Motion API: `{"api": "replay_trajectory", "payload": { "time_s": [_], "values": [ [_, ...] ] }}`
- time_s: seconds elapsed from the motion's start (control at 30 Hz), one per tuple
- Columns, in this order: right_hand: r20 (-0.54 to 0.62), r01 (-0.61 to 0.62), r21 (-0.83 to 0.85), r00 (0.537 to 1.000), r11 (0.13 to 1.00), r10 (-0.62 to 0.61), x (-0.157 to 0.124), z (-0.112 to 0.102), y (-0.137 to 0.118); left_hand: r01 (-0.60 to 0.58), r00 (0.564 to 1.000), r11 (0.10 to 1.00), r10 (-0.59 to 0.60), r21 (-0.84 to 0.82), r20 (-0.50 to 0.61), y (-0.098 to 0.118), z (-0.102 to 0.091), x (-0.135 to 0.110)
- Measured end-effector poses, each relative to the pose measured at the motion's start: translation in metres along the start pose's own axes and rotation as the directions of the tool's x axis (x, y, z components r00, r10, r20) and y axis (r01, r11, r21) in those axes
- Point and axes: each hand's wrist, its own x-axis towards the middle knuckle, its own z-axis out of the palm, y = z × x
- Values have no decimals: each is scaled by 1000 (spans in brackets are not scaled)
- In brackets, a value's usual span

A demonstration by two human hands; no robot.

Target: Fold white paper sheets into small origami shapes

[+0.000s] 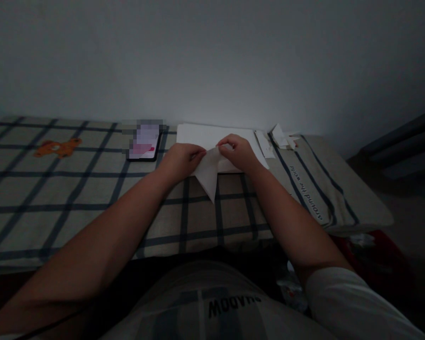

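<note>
Between my two hands is a folded piece of white paper [210, 172], with one pointed corner hanging down toward me. My left hand [184, 159] pinches its upper left edge between thumb and fingers. The upper right edge is pinched by my right hand [238, 152], its fingertips close to those of the left. Beneath and behind the hands lies a stack of white paper sheets [212, 134] on the checked tablecloth [198, 226]. The dim light hides the finer folds.
Left of the stack a phone [145, 141] with a lit screen leans or lies near the wall. An orange bear figure [58, 148] is farther left. Paper scraps [282, 138] lie right of the stack. A red container [378, 255] stands below the table's right front edge.
</note>
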Motion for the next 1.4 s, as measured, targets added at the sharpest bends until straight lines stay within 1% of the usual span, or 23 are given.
{"api": "replay_trajectory", "payload": {
  "time_s": [0.17, 0.33, 0.43, 0.53, 0.63, 0.77, 0.93, 1.1, 1.27, 1.4],
  "values": [
    [-28, -82, 77, 996, 994, 84, 1, -4, 0, 1, 999, 997, -4, -79, -34, -1, -1, 0],
    [-37, -186, 180, 980, 966, 195, 2, -6, 5, 47, 998, 983, -55, -180, -40, -5, 0, 1],
    [-60, -183, 247, 977, 952, 203, 3, -6, 9, 78, 995, 969, -90, -235, -40, -7, 1, 2],
    [-75, -205, 282, 969, 937, 234, 3, -5, 9, 111, 992, 952, -124, -284, -30, -10, 3, 3],
    [-65, -200, 307, 971, 930, 230, 3, -4, 7, 109, 992, 941, -122, -319, -20, -12, 4, 3],
    [-42, -187, 297, 977, 936, 208, 2, -3, 5, 99, 992, 936, -119, -337, -38, -12, 5, 3],
    [-82, -198, 244, 971, 949, 223, 1, -3, 6, 111, 991, 936, -129, -334, -30, -13, 5, 4],
    [-104, -221, 239, 962, 945, 251, 1, -2, 9, 91, 994, 943, -103, -321, -20, -16, 5, 5],
    [-172, -226, 239, 947, 944, 271, 3, -3, 9, 161, 981, 924, -187, -348, -43, -23, 8, 8],
    [-247, -222, 277, 924, 935, 293, 5, -4, 13, 224, 961, 879, -270, -420, -53, -27, 9, 10]
  ]
}}
